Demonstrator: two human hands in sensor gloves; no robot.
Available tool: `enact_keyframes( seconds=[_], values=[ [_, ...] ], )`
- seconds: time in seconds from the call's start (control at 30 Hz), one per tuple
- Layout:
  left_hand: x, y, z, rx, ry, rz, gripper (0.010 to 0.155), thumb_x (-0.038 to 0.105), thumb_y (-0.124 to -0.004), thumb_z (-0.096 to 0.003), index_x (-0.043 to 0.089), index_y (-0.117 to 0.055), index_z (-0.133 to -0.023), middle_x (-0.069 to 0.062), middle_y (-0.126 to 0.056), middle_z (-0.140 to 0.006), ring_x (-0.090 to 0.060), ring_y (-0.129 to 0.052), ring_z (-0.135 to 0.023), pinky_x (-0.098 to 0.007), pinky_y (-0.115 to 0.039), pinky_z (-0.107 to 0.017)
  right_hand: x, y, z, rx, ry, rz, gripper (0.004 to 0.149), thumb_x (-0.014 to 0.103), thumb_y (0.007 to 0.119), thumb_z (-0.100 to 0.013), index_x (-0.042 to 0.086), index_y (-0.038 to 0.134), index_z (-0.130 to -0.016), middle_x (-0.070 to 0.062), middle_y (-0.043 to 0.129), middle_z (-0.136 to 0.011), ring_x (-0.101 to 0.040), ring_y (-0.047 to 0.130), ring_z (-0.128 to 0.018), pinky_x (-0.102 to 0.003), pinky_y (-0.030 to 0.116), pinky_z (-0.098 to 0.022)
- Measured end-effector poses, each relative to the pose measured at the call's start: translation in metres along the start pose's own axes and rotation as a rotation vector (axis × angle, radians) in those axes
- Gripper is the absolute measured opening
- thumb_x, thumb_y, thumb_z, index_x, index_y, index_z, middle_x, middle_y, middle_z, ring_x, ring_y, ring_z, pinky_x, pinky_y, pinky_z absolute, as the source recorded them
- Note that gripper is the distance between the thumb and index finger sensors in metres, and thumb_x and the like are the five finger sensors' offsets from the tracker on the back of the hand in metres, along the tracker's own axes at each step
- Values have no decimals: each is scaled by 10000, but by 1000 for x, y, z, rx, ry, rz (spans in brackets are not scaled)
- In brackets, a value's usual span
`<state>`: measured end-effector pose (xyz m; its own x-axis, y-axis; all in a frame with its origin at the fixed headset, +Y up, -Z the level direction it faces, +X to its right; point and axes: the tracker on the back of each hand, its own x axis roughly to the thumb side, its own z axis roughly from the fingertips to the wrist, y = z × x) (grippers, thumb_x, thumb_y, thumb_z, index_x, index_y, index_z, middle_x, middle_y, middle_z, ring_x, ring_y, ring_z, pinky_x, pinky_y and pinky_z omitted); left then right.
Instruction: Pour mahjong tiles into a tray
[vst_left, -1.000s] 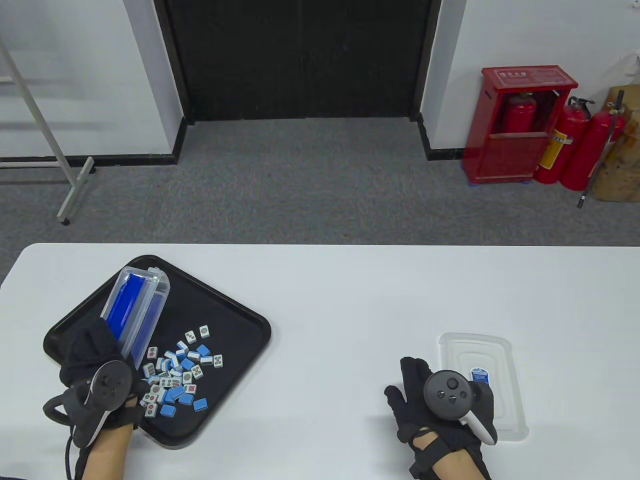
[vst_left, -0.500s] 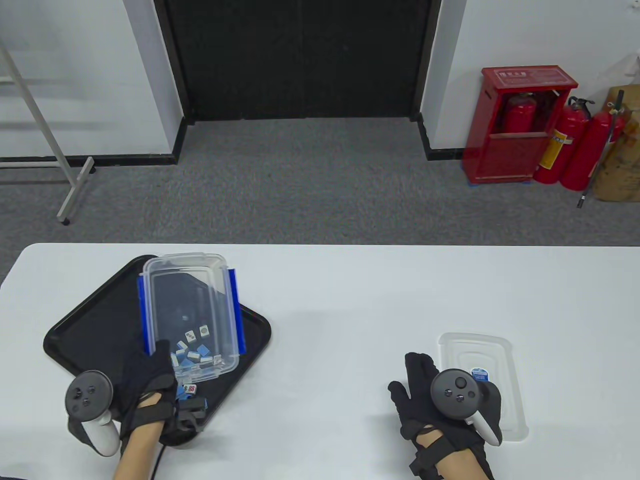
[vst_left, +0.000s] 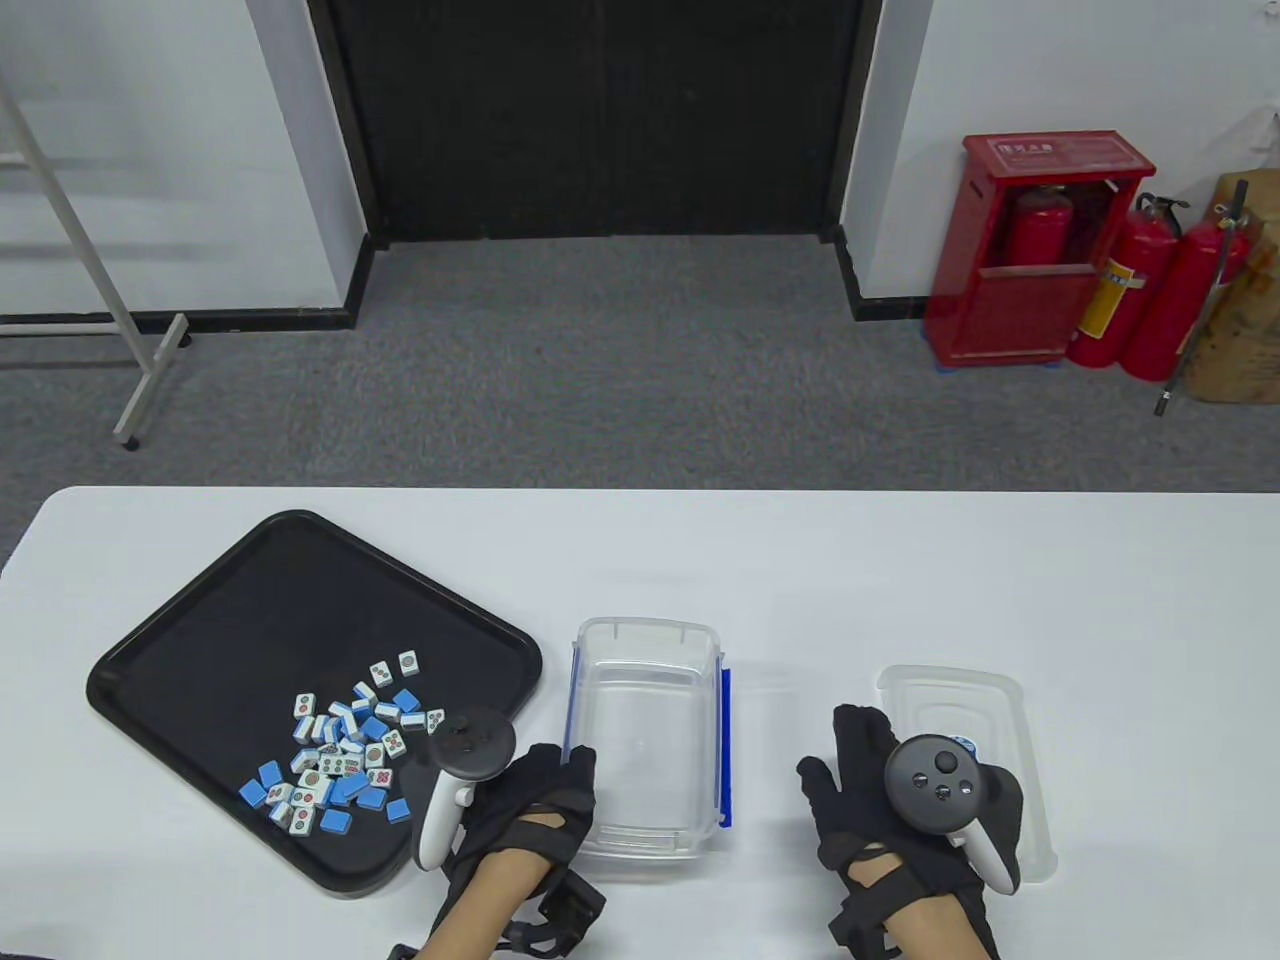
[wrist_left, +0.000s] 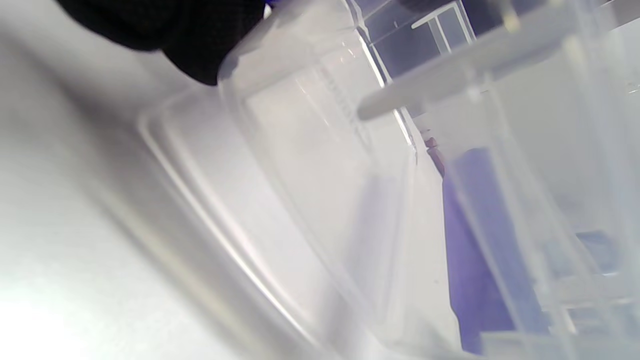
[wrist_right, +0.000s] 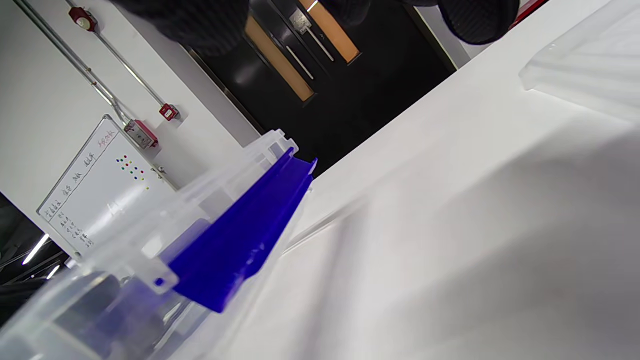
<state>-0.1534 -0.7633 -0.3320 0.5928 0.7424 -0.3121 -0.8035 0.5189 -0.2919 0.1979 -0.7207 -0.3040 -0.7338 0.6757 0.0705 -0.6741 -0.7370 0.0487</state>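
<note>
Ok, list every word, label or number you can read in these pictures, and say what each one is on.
No text here reads clearly enough to quote.
Red extinguisher cabinet: pale lettering along its top, too small to read.
Fire extinguisher: yellow label, too small.
Clear lid: small blue sticker beside the right hand, unreadable.
Whiteboard: handwritten lines and coloured dots, blurred.
Mahjong tiles: dot patterns only, no legible characters.

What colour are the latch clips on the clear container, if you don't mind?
Blue; the latch clip on the container shows best in the right wrist view.
</note>
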Motion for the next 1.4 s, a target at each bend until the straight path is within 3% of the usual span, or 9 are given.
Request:
enact_keyframes(
  seconds=[0.33, 0.5, 0.67, 0.73, 0.8, 0.97, 1.17, 1.27, 1.4],
  values=[
    [-1, -20, -7, 15, 67, -139, 669, 512, -528, -523, -54, -563, -878, -304, -653, -792, -369, -871, -468, -472, -768, -321, -5, 3, -2, 12, 20, 18, 746, 439, 674, -461, -2, 418, -1007, -369, 350, -1023, -627, 541, -837, -763, 346, -607],
    [4, -17, 0, 26, 62, -205, 767, 591, -518, -520, -50, -455, -936, -326, -553, -852, -400, -826, -533, -489, -743, -350, -8, -6, -3, -21, 39, -23, 744, 434, 678, -461, 0, 419, -1007, -368, 345, -1025, -630, 526, -841, -764, 329, -611],
    [55, 8, 42, 344, -236, -471, 777, 611, -553, -531, -24, -430, -962, -315, -523, -881, -429, -808, -572, -512, -733, -381, -24, -53, 1, -206, 122, -61, 745, 440, 678, -460, 3, 430, -1009, -366, 365, -1027, -629, 527, -844, -762, 327, -615],
    [75, 9, 58, 366, -338, -403, 762, 612, -551, -538, 2, -442, -981, -295, -533, -897, -422, -808, -593, -513, -732, -401, -37, -75, 9, -297, 188, -122, 743, 444, 671, -465, 0, 429, -1009, -371, 382, -1021, -626, 533, -841, -761, 331, -613],
    [95, 0, 70, 298, -446, -264, 755, 603, -552, -546, 16, -433, -1006, -294, -522, -920, -448, -789, -630, -539, -713, -431, -51, -88, 17, -389, 256, -173, 744, 443, 687, -459, -12, 462, -1002, -382, 425, -1008, -637, 557, -826, -768, 342, -606],
    [135, -56, 70, 102, -550, -157, 764, 611, -531, -558, 60, -360, -1059, -277, -486, -990, -495, -732, -742, -576, -671, -511, -73, -102, 26, -337, 399, -33, 737, 466, 688, -454, 10, 488, -997, -359, 497, -998, -598, 647, -797, -733, 499, -567],
    [148, -141, 40, -202, -462, -46, 769, 618, -512, -568, 125, -273, -1107, -232, -356, -1115, -540, -361, -1007, -639, -409, -692, -97, -103, 36, -334, 428, -13, 731, 443, 707, -450, 9, 492, -997, -359, 494, -1001, -605, 628, -808, -742, 472, -580],
    [153, -174, 30, -256, -436, -117, 773, 607, -520, -567, 116, -275, -1112, -249, -356, -1127, -515, -225, -1039, -637, -320, -706, -110, -96, 40, -379, 392, -6, 712, 441, 707, -449, 6, 538, -987, -354, 552, -990, -608, 639, -812, -749, 458, -587],
    [157, -214, 13, -313, -344, -214, 780, 614, -506, -564, 129, -240, -1114, -257, -332, -1132, -488, -122, -1041, -632, -273, -705, -125, -90, 36, -336, 439, -66, 704, 429, 696, -458, 30, 508, -1007, -349, 569, -999, -630, 559, -853, -757, 390, -609]
  ],
)
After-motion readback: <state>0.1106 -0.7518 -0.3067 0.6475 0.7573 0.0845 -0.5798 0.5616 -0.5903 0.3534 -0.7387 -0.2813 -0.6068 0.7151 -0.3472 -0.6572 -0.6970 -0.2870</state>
